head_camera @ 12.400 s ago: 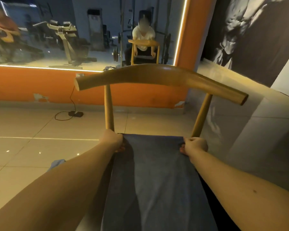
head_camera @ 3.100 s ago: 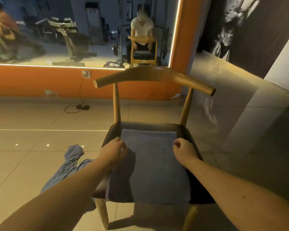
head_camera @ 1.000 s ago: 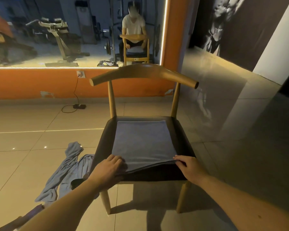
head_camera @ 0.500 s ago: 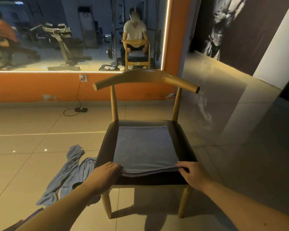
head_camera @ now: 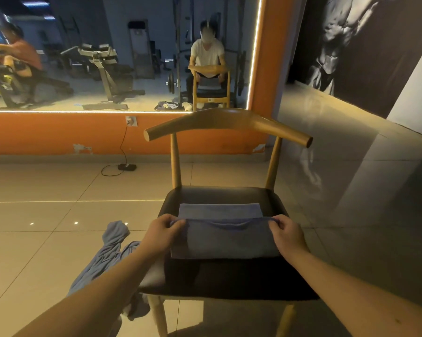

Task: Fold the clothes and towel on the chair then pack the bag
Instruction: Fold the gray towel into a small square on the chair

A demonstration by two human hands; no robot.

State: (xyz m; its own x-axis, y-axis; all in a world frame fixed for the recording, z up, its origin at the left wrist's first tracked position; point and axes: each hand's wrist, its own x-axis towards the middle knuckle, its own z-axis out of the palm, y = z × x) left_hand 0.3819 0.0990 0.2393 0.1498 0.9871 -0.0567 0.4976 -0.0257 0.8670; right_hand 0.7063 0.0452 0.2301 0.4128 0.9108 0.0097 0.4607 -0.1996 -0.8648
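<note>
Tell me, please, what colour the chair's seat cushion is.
Black, clearest in the head view.

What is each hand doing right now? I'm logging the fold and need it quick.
Left hand: closed, pinching the left corner of the blue towel.
Right hand: closed, pinching the towel's right corner.
</note>
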